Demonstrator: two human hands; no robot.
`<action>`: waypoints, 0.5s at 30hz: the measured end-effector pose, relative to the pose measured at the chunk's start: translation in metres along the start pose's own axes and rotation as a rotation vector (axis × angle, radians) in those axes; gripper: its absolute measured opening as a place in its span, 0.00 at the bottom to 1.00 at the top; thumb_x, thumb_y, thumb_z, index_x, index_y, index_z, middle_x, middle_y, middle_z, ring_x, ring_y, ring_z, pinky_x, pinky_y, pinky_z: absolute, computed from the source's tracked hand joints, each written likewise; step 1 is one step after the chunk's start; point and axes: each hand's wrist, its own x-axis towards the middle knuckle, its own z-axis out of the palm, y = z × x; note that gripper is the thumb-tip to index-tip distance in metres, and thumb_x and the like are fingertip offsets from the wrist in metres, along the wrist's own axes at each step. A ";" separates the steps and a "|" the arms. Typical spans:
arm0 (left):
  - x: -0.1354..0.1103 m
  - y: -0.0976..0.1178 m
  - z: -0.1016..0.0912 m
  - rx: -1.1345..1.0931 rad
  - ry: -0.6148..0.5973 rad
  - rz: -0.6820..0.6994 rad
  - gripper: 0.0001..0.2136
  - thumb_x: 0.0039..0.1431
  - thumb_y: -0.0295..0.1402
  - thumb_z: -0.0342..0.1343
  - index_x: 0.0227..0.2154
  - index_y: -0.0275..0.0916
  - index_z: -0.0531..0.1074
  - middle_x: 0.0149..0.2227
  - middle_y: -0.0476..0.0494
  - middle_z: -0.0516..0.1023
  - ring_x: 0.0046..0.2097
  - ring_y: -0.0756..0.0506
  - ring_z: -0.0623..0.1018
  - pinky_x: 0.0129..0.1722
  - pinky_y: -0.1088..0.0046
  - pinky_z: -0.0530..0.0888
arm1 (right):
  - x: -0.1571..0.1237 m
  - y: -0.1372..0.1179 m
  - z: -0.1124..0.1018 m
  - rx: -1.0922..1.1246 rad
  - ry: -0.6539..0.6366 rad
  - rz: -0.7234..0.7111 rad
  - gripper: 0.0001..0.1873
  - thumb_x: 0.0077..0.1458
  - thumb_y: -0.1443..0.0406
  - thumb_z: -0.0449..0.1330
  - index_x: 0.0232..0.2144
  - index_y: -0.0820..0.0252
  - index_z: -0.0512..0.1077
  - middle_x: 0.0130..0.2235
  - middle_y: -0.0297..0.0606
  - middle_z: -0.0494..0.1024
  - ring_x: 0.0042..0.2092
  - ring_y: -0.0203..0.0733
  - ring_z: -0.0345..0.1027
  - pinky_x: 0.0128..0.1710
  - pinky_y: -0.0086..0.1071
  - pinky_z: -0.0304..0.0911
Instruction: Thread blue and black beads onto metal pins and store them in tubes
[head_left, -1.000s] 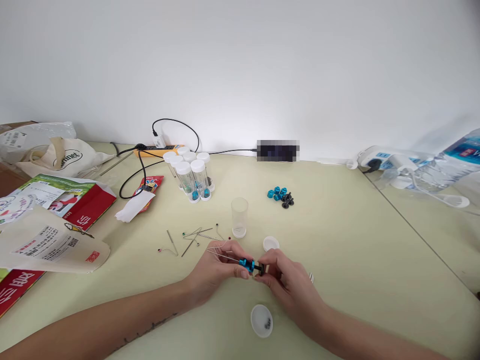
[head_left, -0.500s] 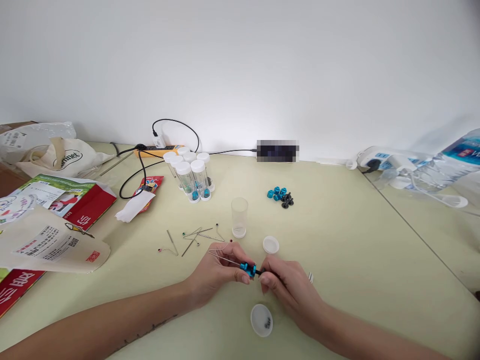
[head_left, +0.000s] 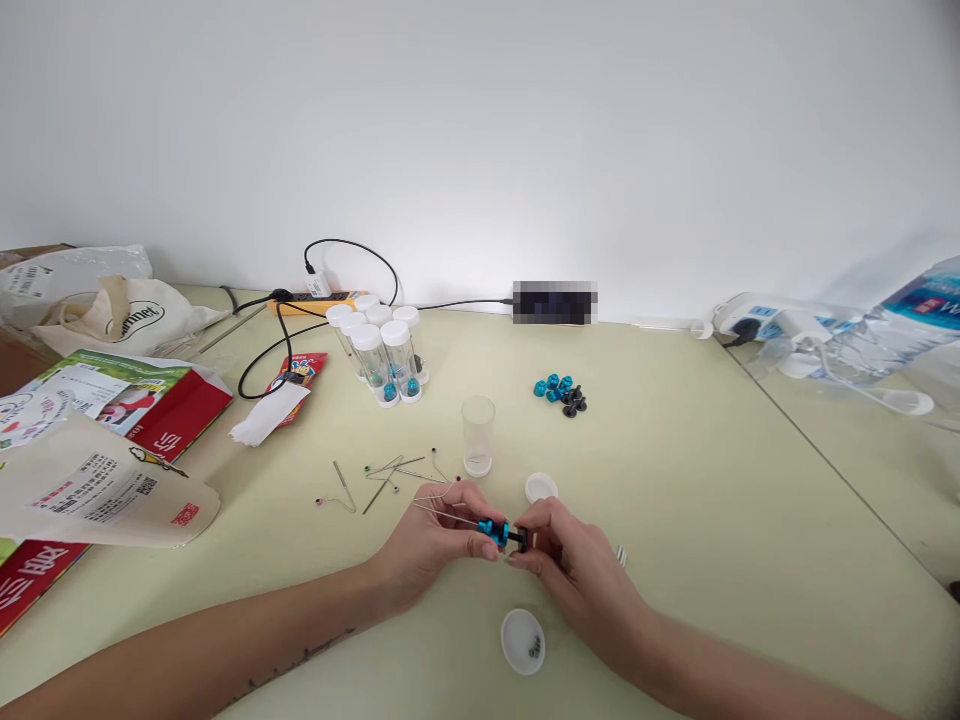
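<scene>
Between thumb and fingers, my left hand (head_left: 431,545) grips a small blue metal knob (head_left: 491,532) with a thin bent wire running out of it to the left. My right hand (head_left: 574,560) pinches a black screw-like piece with a wide flat head (head_left: 523,540), whose stem meets the right end of the blue knob. How far the stem is inside cannot be made out. Just beyond my hands stands a clear open tube (head_left: 478,440), and a white cap (head_left: 541,488) lies near my right fingers. Nearer to me a second white cap (head_left: 517,640) holds several tiny dark parts.
Several bent wires (head_left: 394,475) lie left of the tube. Behind them stand several white-capped tubes (head_left: 397,360). Blue knobs (head_left: 553,387) and black pieces (head_left: 575,402) are piled at centre right. Bags and packaging (head_left: 112,480) crowd the left; a water bottle (head_left: 892,330) lies right.
My right fingers have shifted their hold on the black piece, so its flat head now shows between them. My left hand and the blue knob have moved slightly left.
</scene>
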 end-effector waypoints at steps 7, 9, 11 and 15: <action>0.000 0.000 0.000 -0.006 -0.017 0.009 0.09 0.38 0.23 0.69 0.25 0.37 0.78 0.26 0.49 0.76 0.32 0.50 0.74 0.33 0.76 0.69 | 0.000 0.002 0.001 0.012 0.005 -0.015 0.08 0.62 0.61 0.51 0.31 0.56 0.64 0.23 0.28 0.66 0.25 0.34 0.59 0.24 0.26 0.51; 0.000 0.000 0.000 -0.011 -0.009 0.004 0.09 0.37 0.24 0.69 0.25 0.37 0.77 0.26 0.49 0.76 0.32 0.49 0.74 0.33 0.75 0.69 | -0.001 0.002 0.002 0.020 0.030 -0.004 0.04 0.60 0.62 0.53 0.34 0.56 0.64 0.24 0.28 0.66 0.25 0.34 0.58 0.24 0.26 0.51; 0.000 0.000 0.000 -0.016 -0.022 -0.006 0.10 0.36 0.23 0.69 0.25 0.37 0.77 0.26 0.50 0.75 0.31 0.50 0.73 0.32 0.75 0.69 | -0.001 0.002 0.001 0.030 -0.011 -0.021 0.09 0.62 0.60 0.51 0.30 0.56 0.64 0.22 0.27 0.65 0.24 0.33 0.56 0.23 0.26 0.49; -0.001 0.000 0.000 -0.018 -0.037 -0.025 0.10 0.36 0.23 0.69 0.24 0.37 0.77 0.25 0.50 0.75 0.31 0.50 0.73 0.31 0.76 0.68 | -0.001 0.002 0.001 0.017 -0.047 -0.064 0.17 0.64 0.58 0.46 0.25 0.57 0.62 0.21 0.28 0.63 0.23 0.33 0.53 0.23 0.27 0.47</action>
